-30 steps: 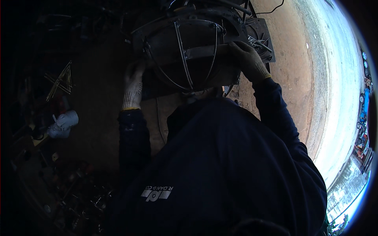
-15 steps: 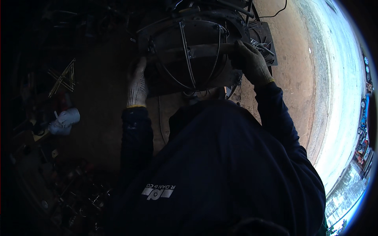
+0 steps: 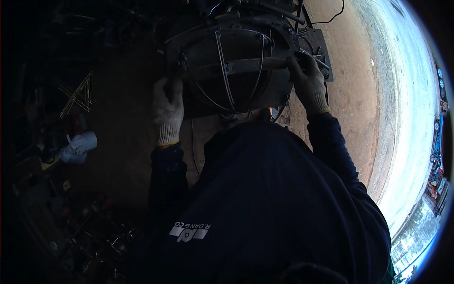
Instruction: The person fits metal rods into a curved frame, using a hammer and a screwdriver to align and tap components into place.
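A curved frame of thin bent metal rods [image 3: 223, 66] rests on a dark metal plate [image 3: 189, 112] before me. Across it, passing the rods, lies a flat metal strip [image 3: 243, 65]. At the strip's right end my gloved right hand [image 3: 312, 87] grips it, thumb on the near side. My left hand [image 3: 168, 111], in a pale knitted glove, is beside the plate's left edge, apart from the strip. Its thumb and forefinger are spread, and nothing shows between them. Deep shadow hides the strip's left end.
Loose rods [image 3: 319, 57] lie on a plate at the right. Dark metal parts [image 3: 236, 7] crowd the far side. On the left are a star-shaped rod piece [image 3: 78, 97] and a pale blue-grey bundle [image 3: 79, 146]. A thin cable [image 3: 194, 146] hangs below the plate.
My left hand has come off the strip's left side and drawn nearer to me, its fingers parting. My right hand has shifted slightly nearer, and the strip has moved a little.
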The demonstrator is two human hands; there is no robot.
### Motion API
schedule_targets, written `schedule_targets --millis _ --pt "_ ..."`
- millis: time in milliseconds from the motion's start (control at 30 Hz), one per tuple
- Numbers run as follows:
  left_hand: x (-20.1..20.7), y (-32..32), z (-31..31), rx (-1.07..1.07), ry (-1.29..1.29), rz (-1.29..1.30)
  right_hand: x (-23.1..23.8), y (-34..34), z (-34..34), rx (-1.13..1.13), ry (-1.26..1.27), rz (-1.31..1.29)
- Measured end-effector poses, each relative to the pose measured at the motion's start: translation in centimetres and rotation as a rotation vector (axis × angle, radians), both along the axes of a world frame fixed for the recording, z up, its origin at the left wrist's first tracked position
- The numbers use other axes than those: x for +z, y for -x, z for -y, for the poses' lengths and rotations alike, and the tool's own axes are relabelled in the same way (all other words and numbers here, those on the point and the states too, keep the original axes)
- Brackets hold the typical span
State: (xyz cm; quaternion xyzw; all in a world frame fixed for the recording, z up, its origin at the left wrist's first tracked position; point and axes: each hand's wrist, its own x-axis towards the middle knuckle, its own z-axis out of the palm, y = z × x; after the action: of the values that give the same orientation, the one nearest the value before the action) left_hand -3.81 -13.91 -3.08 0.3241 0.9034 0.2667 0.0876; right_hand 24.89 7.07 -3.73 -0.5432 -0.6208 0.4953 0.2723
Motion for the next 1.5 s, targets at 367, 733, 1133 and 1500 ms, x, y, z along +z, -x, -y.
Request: schedule_targets --millis 367,733,1133,1500 --pt "0.6 -4.5 0.2 -0.32 -0.139 0.571 3.3 0.5 4.7 0.299 0.51 0.125" --pt "-3.3 -4.4 0.7 -0.083 -0.35 0.802 1.9 1.4 0.8 0.471 0.154 0.265" --pt "-1.7 -4.8 0.4 -0.662 -0.247 -0.173 -0.5 13.2 -15.2 0.857 -1.064 0.476" --pt "-0.8 -5.3 1.3 -0.656 -0.159 -0.129 2.9 25.5 -11.3 1.293 -0.877 1.121"
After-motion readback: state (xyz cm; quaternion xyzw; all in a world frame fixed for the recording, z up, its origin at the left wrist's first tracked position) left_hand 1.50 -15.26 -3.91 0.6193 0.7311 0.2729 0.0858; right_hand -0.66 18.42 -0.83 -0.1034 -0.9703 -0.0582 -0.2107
